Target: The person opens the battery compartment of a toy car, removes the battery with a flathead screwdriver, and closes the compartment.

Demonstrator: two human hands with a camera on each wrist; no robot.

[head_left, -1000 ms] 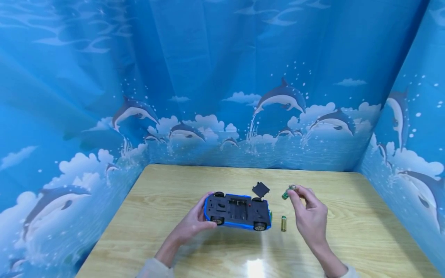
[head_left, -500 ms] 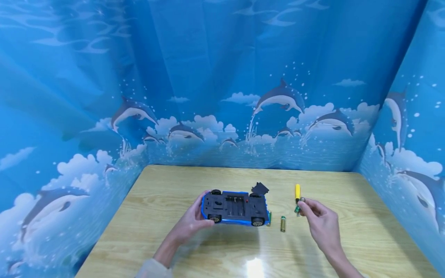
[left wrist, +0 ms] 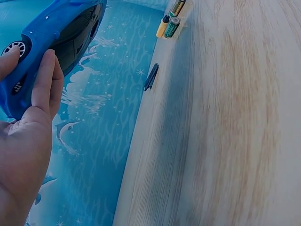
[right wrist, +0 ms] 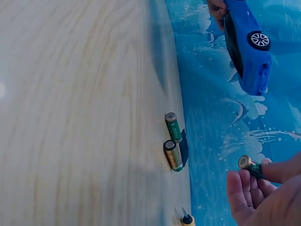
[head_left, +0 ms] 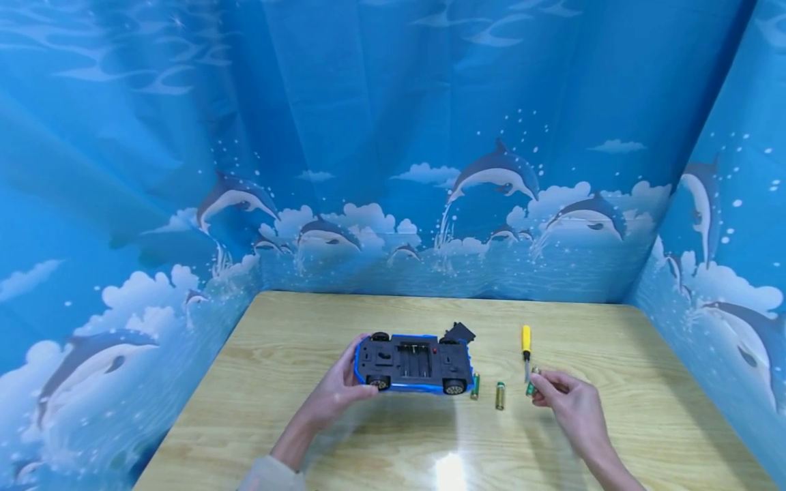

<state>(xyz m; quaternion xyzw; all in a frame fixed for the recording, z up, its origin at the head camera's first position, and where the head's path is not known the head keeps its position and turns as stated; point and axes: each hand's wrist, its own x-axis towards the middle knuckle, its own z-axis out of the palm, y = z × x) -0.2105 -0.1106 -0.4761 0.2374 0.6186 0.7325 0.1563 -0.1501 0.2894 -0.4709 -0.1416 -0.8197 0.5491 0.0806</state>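
My left hand grips the rear end of a blue toy car, held just above the wooden table with its black underside and bare battery bay facing me. The car fills the top left of the left wrist view, with my fingers against its side. My right hand pinches a green battery low over the table, right of the car. The held battery shows between my fingertips in the right wrist view. Two more batteries lie between the car and that hand.
A yellow-handled screwdriver lies just beyond my right hand. A black battery cover lies behind the car. The two loose batteries lie side by side. Blue dolphin-print curtains wall the table on three sides.
My right hand has come down and toward me with the battery, uncovering the screwdriver. The left hand has tipped the car so its underside faces me more.
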